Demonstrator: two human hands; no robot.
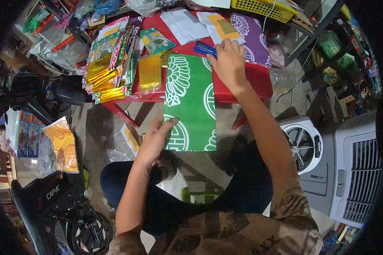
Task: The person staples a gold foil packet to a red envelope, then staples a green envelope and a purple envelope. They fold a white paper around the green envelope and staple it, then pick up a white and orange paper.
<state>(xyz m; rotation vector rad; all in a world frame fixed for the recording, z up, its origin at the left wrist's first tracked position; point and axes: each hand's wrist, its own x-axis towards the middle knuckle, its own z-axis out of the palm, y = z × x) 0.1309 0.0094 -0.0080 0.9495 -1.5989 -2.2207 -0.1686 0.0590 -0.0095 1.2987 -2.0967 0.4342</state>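
- Left hand (155,138) is pinching the lower left edge of a green patterned sheet (190,102), thumb on top and the rest of the fingers tucked under it, so it's closed on the paper.
- Right hand (229,63) is up at the sheet's top right corner, palm down with fingers curled. It's pressing on a blue thing (205,49) lying just past the corner. Can't really tell if it's gripping that or only resting on it.
- That green sheet has white round motifs on it and hangs half off the front edge of a small red table (259,78), upper half lying on the table, lower half out over the person's lap.
- Just left of the sheet, touching it, there's a shiny gold packet (150,73) on the table.
- Further left is a messy fanned stack of gold and multicoloured paper packs (108,63), spilling over the table's left edge.
- Behind the right hand sits a purple sheet with white motifs (252,36), plus some white and yellow papers (202,23) beside it.
- Yellow plastic basket (259,7) is at the far back edge.
- On the floor at the left is an orange-and-yellow packet (64,144) next to blue printed bundles (27,136).
- Off to the right, well apart from the table, stands a white fan unit (304,144).
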